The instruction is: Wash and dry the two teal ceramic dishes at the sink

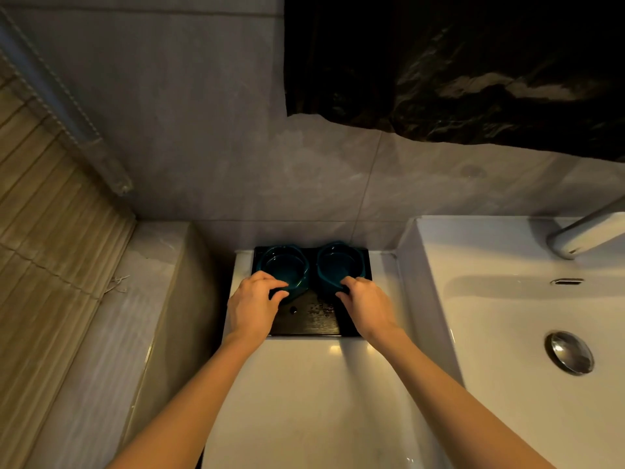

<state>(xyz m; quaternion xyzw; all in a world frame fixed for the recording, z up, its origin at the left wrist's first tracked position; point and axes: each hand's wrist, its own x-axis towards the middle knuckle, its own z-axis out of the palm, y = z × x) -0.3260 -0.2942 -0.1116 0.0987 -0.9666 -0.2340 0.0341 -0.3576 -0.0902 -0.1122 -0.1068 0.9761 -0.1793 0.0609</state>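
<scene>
Nearest, both forearms stretch over the white counter (304,384), one hand per dish, likely so both lift together. The left hand (252,306) pinches the near rim of the left teal dish (287,262) between thumb and fingers (277,284); the right hand (367,306) grips the right teal dish (338,262) likewise. The dishes sit side by side on a black tray (311,319) against the wall (236,164). Open room lies rightward, over the raised edge of the sink (426,265).

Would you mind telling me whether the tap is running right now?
Off: no water falls from the tap into the sink.
</scene>
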